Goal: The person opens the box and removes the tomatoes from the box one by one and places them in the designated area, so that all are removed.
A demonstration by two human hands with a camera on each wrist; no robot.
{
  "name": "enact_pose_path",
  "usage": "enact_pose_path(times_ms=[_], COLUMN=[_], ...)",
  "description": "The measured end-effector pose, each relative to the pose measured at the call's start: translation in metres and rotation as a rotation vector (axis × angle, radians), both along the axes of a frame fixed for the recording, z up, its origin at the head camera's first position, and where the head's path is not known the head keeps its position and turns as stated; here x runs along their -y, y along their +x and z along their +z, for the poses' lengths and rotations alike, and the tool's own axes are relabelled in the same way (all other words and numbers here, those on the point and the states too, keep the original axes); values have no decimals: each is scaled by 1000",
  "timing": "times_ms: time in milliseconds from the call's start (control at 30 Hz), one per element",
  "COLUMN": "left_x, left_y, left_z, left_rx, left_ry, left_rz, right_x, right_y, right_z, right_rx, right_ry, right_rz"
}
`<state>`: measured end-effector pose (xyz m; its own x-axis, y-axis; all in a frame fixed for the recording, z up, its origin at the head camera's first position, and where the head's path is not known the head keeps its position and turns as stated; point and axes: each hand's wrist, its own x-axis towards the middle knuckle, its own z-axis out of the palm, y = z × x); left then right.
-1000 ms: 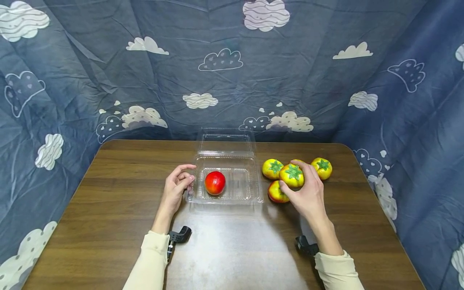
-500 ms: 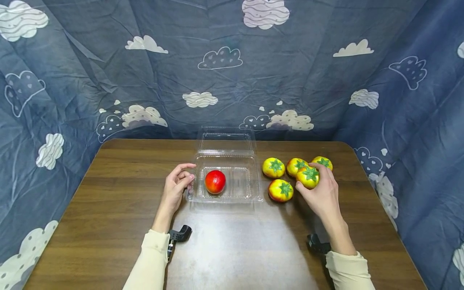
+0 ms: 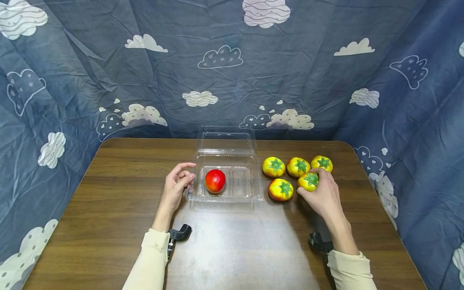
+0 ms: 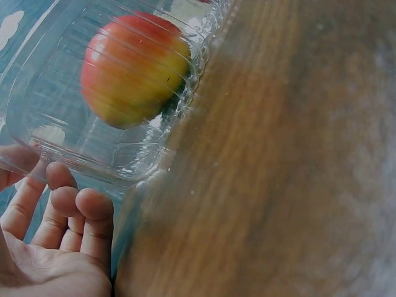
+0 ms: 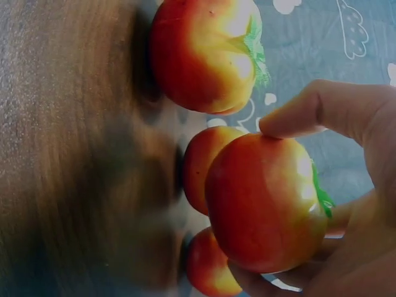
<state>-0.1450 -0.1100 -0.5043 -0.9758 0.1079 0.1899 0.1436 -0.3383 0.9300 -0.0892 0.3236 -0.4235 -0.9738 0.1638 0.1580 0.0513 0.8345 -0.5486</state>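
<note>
In the head view my left hand (image 3: 175, 184) is at the left rim of an open clear plastic container (image 3: 236, 197), thumb and fingers pinching its edge. A red persimmon (image 3: 215, 181) lies leaf-side down inside; the left wrist view shows its yellow-green underside through the wall. My right hand (image 3: 324, 193) grips a yellow-red persimmon (image 5: 266, 204) with a green leaf top, thumb on one side and fingers on the other. It is close over the table, at the right front of the persimmon group.
Several other persimmons, such as the front-left one (image 3: 280, 189) and the back-right one (image 3: 322, 163), sit right of the container. The container's lid (image 3: 227, 141) is folded back at the rear table edge. A cloud-patterned curtain (image 3: 232, 88) hangs behind the brown table (image 3: 119, 201).
My right hand has moved right with its persimmon and lowered it near the table, leaving the front-left persimmon in plain view. My left hand and the container have stayed put.
</note>
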Motion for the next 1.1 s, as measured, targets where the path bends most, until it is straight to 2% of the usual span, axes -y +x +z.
enact_pose_path(times_ms=[433,633,800,1100], left_x=[-1,0,0,0], left_y=[1,1,0,-1], left_z=[2,0,-1,-1], left_rx=[9,2,-2,-1], left_ry=[-1,-1,-10,-8], left_rz=[3,0,1,6], right_x=[-6,-7,-8,-9], right_y=[-3,-2,2,3], right_z=[-9,-8,-2,8], right_rx=[166,197,161,24], right_ry=[30,22,7,-7], right_rz=[82,85,76,31])
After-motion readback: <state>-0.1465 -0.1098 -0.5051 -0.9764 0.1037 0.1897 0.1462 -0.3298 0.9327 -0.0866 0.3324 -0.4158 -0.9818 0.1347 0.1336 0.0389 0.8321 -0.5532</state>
